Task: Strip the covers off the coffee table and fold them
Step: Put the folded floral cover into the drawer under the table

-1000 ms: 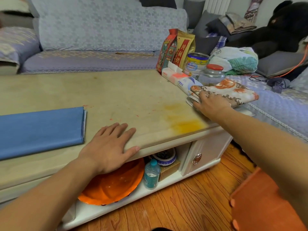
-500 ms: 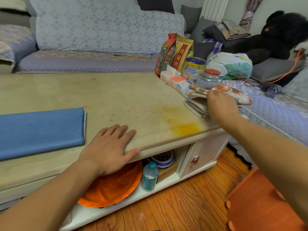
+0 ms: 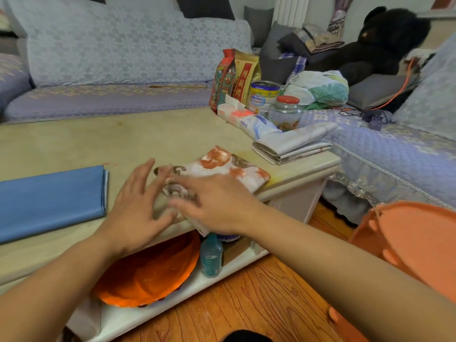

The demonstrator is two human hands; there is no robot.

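Both hands meet over the near edge of the coffee table [image 3: 74, 141]. The left hand [image 3: 138, 208] is spread wide, fingers straight and apart, hovering at or just touching the left end of the floral cover [image 3: 229, 169]; motion blur hides whether there is contact. The right hand [image 3: 217, 201] lies flat on the near part of that folded cover, fingers stretched leftward and blurred, so whether any finger curls round the cloth cannot be told. The floral cover sits at the table's front edge, one corner drooping over the lip. Left of the hands, apart from them, a folded blue cover [image 3: 49, 198] lies flat near the front edge. At the right end a folded grey cover [image 3: 291, 146] rests on the corner, slightly overhanging toward the sofa. Behind it stand a tissue pack [image 3: 234, 112], a glass jar [image 3: 285, 114] with a red lid, a tin [image 3: 262, 95] and two upright snack bags [image 3: 234, 75], crowded into the far right corner. The beige tabletop is stained yellow near the right front edge, and its middle and far left lie bare. On the lower shelf an orange plate [image 3: 150, 275] leans beside a small water bottle [image 3: 211, 255]. A lilac sofa [image 3: 111, 99] wraps the far and right sides close to the table; a dark plush bear [image 3: 385, 45] and bundled cloths sit in its corner. Wooden floor [image 3: 259, 297] runs along the near side, with an orange stool [image 3: 419, 243] just right of the right forearm.
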